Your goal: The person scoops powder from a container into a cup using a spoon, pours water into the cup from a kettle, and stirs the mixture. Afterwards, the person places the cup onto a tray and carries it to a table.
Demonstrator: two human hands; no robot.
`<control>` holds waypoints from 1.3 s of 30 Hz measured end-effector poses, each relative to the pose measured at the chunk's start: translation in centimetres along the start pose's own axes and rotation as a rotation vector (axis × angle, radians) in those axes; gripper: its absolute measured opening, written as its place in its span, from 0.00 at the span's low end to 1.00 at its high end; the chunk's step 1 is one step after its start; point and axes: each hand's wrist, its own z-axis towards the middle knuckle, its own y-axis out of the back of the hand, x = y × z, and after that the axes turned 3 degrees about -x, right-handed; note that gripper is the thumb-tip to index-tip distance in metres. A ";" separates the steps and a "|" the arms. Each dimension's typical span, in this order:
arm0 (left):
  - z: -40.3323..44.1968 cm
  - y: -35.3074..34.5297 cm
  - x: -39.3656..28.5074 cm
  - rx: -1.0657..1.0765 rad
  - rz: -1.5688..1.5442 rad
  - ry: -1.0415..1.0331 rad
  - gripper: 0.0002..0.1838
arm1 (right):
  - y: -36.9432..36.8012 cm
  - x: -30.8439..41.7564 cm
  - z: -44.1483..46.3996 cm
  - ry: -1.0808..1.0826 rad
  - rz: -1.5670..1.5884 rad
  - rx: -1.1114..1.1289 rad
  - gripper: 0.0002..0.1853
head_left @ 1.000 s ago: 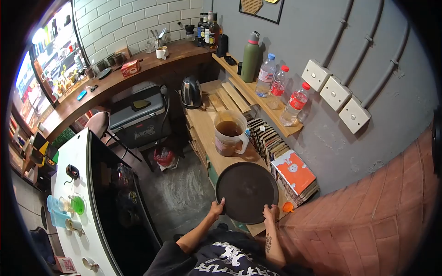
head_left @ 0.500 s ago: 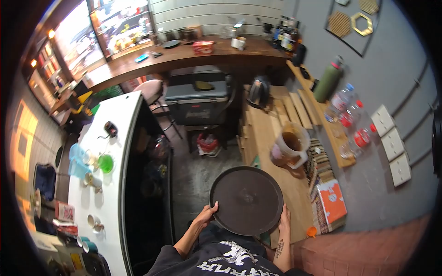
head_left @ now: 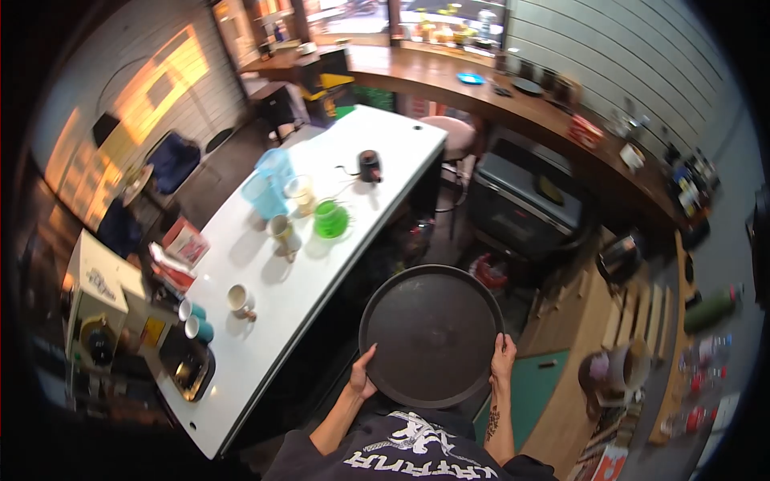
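A round dark serving tray (head_left: pixel 433 333) is held level in front of my body, its top bare. My left hand (head_left: pixel 363 372) grips the rim at the lower left, thumb over the edge. On the opposite side, my right hand (head_left: pixel 503 359) is closed on the rim, its thumb along the edge. The fingers beneath the tray are hidden. To the left, nearest the tray, is the white counter (head_left: pixel 265 345), with a handled mug (head_left: pixel 238 300) lying or standing close to its middle.
The counter also bears a green item (head_left: pixel 330 218), a blue jug (head_left: pixel 271 186), a black kettle (head_left: pixel 370 166), another mug (head_left: pixel 281 231) and teal cups (head_left: pixel 198 329). At right, a large pitcher (head_left: pixel 628 369) stands on a wooden cabinet (head_left: pixel 553 413). A grey cooler (head_left: pixel 523 200) sits beyond.
The view has swung left, bringing the white counter closer to the middle and the wooden cabinet farther right. Both hands still hold the tray, which now faces the counter's edge.
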 end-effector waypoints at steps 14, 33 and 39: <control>-3.1 2.7 0.5 -0.195 -0.491 -0.765 0.37 | -24.1 5.6 10.2 0.214 -0.212 0.921 0.17; -1.5 -2.0 13.4 -0.606 -0.861 -1.452 0.36 | -48.6 8.2 3.4 0.063 -0.040 1.558 0.33; -2.1 -2.2 13.0 -0.625 -0.884 -1.486 0.35 | -51.0 6.5 2.2 -0.059 0.070 1.535 0.21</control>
